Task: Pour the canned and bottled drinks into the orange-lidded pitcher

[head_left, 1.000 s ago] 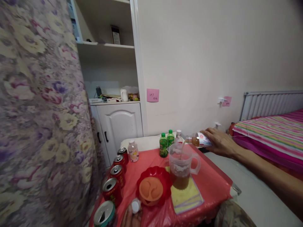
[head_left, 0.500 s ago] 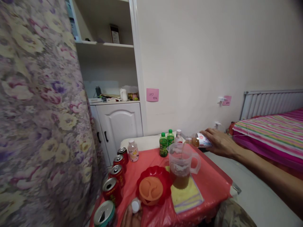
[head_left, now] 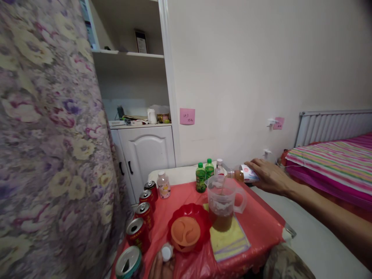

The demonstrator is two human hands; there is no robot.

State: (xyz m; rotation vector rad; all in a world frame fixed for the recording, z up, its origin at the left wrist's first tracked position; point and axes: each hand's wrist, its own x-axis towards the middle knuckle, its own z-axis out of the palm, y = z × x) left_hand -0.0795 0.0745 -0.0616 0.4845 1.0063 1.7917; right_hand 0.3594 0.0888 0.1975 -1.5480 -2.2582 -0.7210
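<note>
My right hand [head_left: 267,176] is wrapped round a labelled plastic bottle [head_left: 249,173], tipped nearly level with its mouth toward the left. Amber liquid shows in its neck, and a thin stream falls into the clear measuring jug [head_left: 222,193]. Brownish liquid fills the lower part of the jug, which stands on a folded yellow cloth [head_left: 231,244]. At the bottom edge, my left hand [head_left: 162,267] holds a white bottle cap [head_left: 166,252] between its fingers. Close by it lies a red scalloped dish [head_left: 190,211] with an orange divided bowl [head_left: 185,232] in it.
Several drink cans [head_left: 138,232] line the table's left edge, with a patterned bottle [head_left: 163,185] behind them. Two green bottles [head_left: 200,178] and a white-capped bottle [head_left: 219,167] stand behind the jug. A red plastic sheet [head_left: 183,193] covers the table.
The bottle stays tipped over the jug, with liquid still running from it. Both hands hold almost the same positions.
</note>
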